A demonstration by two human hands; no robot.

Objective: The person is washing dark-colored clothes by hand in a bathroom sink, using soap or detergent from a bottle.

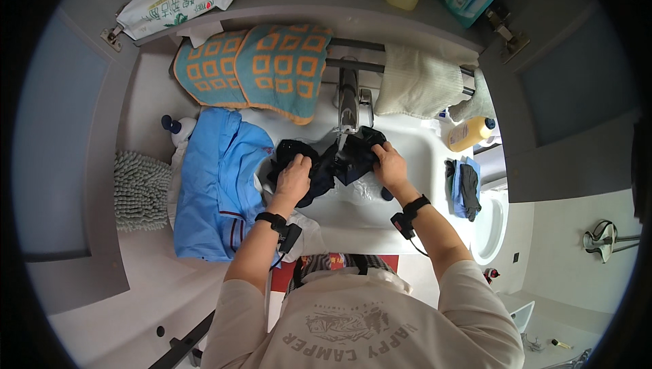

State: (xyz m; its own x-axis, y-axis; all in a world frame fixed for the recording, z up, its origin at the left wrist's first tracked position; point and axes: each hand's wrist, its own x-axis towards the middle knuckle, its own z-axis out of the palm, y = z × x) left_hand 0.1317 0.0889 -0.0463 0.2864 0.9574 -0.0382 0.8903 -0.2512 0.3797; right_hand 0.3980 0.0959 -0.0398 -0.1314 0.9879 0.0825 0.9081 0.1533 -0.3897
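A wet black cloth garment (351, 162) stretches across the white washbasin (412, 185) beneath the chrome faucet (349, 99), with water running onto it. My left hand (294, 180) grips its bunched left part. At its right end, my right hand (391, 165) pinches a fold between thumb and fingers. The cloth may be more than one piece; I cannot tell. A light-blue jacket (219, 180) lies over the basin's left rim, beside my left forearm. Some clear water and a small dark piece show below the cloth.
Patterned teal-and-orange towel (254, 68) and a cream towel (417, 81) hang on the rail behind the faucet. On the right rim are a yellow bottle (468, 134) and folded cloths (464, 188). A pump bottle (179, 128) and a grey chenille mat (140, 190) are at left. Open cabinet doors flank both sides.
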